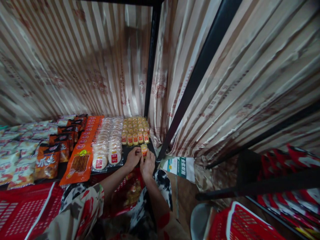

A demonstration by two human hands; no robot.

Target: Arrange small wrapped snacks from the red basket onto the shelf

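Observation:
A small yellow snack packet [144, 149] with a red label stands upright between my two hands, at the front edge of the dark shelf. My right hand [148, 164] is closed on it from the right and below. From the left, my left hand [133, 158] pinches its side, with the fingertips partly hidden. Just behind are rows of matching yellow packets [135, 130] on the shelf. Clear bags of round white crackers [114, 151] lie to their left. Below my forearms, a red basket [120, 210] holds more yellow packets.
Orange snack bags [77, 163], brown bags [47, 161] and pale bags [23, 166] fill the shelf's left side. Black posts [192, 71] rise before draped curtains [100, 50]. Red baskets [27, 206] stand at lower left and lower right. Red packages [295, 200] sit on the right rack.

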